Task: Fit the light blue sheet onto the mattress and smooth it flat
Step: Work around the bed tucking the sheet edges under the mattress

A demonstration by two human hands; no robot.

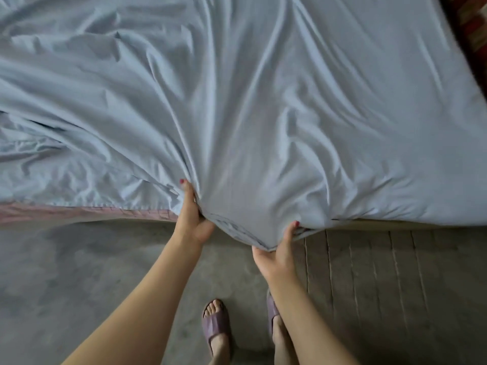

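Light blue sheet (237,101) lying wrinkled across one mattress (87,213), left hand (193,218) and right hand (278,252) both gripping its bunched edge, two purple sandals (216,326) standing below

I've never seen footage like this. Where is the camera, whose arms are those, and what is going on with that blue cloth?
There is no machine here. The single picture comes from a camera worn on a person's head, looking forward and down, so the bare arms reaching up from the bottom are the wearer's own. The left hand and the right hand both grip the near edge of a light blue sheet, bunching it where it hangs over the bed's edge. The sheet covers the bed and is full of wrinkles. At the left, a strip of pink mattress shows below its hem. Below are a grey floor and feet in purple sandals.
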